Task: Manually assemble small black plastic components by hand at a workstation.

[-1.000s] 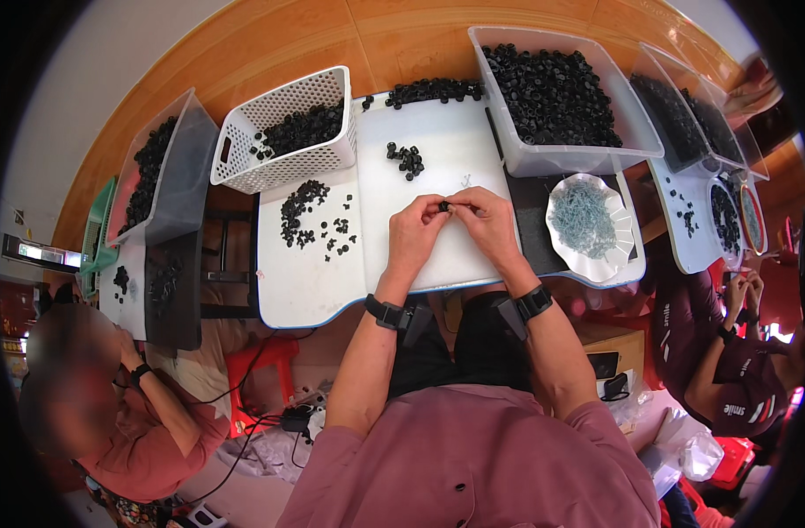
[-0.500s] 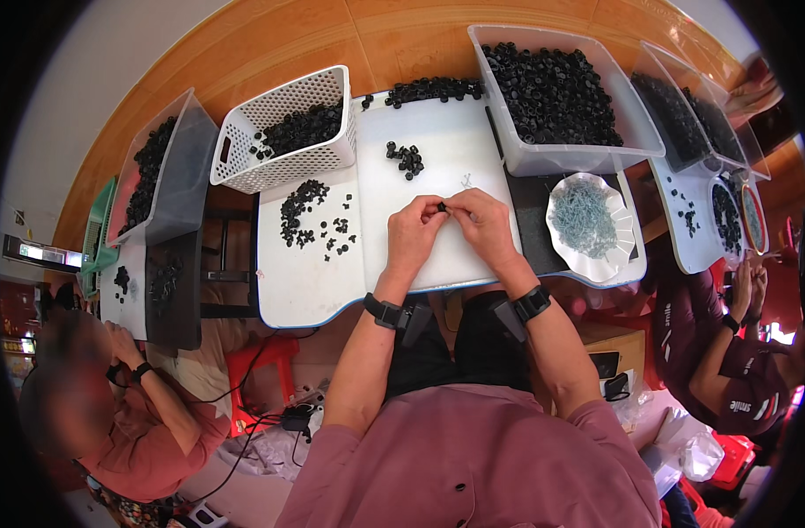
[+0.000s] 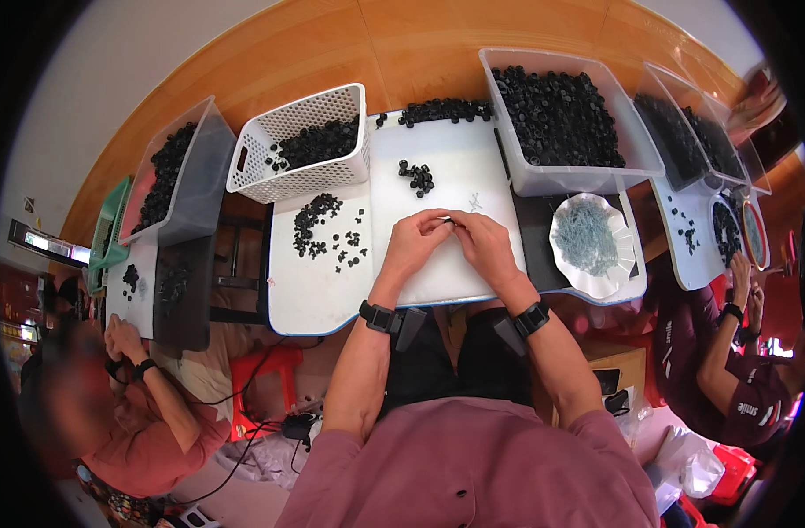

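Both my hands meet over the white tabletop [image 3: 332,295], fingertips pinched together. My left hand [image 3: 414,246] and my right hand [image 3: 484,249] close on a small black plastic part [image 3: 448,222], mostly covered by the fingers. Beyond them lies a small cluster of black round parts [image 3: 417,179]. A few thin pale pins [image 3: 475,202] rest just past my right fingers. To the left, smaller black pieces [image 3: 314,225] are scattered. At the right stands a white fluted plate [image 3: 622,262] heaped with thin grey-blue pins [image 3: 585,238].
A white perforated basket [image 3: 288,187] and a large clear bin [image 3: 578,183], both holding black parts, stand at the back. Between them runs a row of black parts [image 3: 442,111]. Co-workers sit at either side, one in a pink shirt [image 3: 147,440], one in a dark maroon shirt [image 3: 759,387].
The view has tilted, so the table sits slightly lower in it. My hands stay pinched together, and the black part between them shows less than before.
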Demonstrator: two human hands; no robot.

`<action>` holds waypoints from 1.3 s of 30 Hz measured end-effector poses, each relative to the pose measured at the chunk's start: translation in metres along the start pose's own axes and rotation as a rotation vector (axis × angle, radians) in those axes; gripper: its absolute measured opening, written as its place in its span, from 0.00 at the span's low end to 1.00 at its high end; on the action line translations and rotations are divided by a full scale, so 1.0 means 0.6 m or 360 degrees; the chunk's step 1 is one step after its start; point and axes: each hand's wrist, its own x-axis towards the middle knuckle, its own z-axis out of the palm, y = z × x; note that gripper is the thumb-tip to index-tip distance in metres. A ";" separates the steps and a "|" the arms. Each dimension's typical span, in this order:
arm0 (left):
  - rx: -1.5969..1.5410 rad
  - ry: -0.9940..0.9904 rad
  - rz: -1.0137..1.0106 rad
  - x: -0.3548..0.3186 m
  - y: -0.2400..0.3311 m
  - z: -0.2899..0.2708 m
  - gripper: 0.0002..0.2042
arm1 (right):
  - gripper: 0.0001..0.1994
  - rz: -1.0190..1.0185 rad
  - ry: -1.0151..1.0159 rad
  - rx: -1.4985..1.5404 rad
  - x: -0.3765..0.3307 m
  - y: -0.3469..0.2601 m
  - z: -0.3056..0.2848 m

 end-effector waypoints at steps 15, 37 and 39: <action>-0.0091 0.0008 -0.0107 0.004 0.006 0.008 0.11 | 0.13 0.0269 -0.0022 0.0325 0.000 0.001 -0.009; 0.0178 0.0573 0.0413 0.065 0.122 -0.131 0.11 | 0.10 0.0488 0.0231 0.0294 0.002 0.016 -0.003; 0.0857 0.0767 0.0844 0.088 0.191 -0.170 0.14 | 0.10 0.0506 0.0207 0.0290 0.005 0.014 -0.005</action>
